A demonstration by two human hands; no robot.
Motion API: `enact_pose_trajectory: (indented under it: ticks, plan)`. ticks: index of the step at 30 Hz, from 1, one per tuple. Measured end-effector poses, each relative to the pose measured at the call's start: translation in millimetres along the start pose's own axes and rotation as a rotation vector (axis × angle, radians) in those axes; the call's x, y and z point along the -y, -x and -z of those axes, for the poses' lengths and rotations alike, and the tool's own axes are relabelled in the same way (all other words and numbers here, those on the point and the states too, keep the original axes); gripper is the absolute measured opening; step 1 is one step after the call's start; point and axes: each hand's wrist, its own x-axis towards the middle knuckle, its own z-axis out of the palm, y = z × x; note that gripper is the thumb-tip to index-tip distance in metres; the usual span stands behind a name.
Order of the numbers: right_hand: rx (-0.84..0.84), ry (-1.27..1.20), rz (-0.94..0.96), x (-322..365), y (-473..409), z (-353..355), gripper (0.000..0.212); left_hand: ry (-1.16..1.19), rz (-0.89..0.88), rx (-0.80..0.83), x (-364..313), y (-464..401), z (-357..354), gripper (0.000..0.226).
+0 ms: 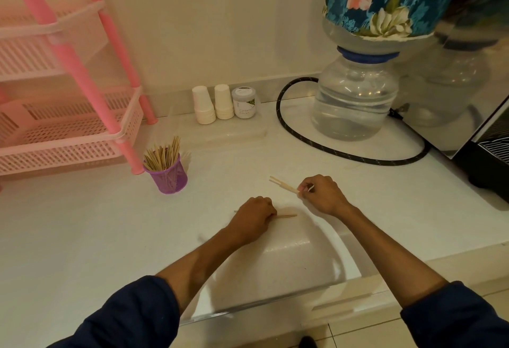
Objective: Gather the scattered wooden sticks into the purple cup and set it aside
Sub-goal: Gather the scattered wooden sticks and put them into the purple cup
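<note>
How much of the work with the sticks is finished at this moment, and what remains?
Mostly done: the purple cup already holds a thick bundle of sticks. In hand: the right hand pinches a couple of sticks, and the left hand is closed over another stick lying on the counter. Left: put these last sticks into the cup, then set the cup aside. No other loose sticks are visible.

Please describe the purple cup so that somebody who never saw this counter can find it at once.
Find the pink plastic rack at the counter's left. The purple cup stands beside its front leg. It is mesh, full of upright wooden sticks, unlike the white paper cups by the wall.
</note>
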Motion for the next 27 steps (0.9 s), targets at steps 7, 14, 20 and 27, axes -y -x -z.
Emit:
enact_pose_trajectory:
  ticks: [7,14,20,27]
  plan:
    - [0.000,0.002,0.008,1,-2,1,0.010,-0.024,0.065,0.067,0,-6,0,0.028]
    - [0.004,-0.006,0.011,2,-4,1,0.010,-0.072,0.069,0.042,0,-9,0,0.023]
    - [0.001,-0.008,0.011,5,-8,0,0.009,-0.377,-0.088,0.078,-9,-5,-6,0.018]
    - [-0.007,-0.047,0.018,7,-15,0,0.009,-0.419,-0.161,0.120,0,-4,-5,0.020]
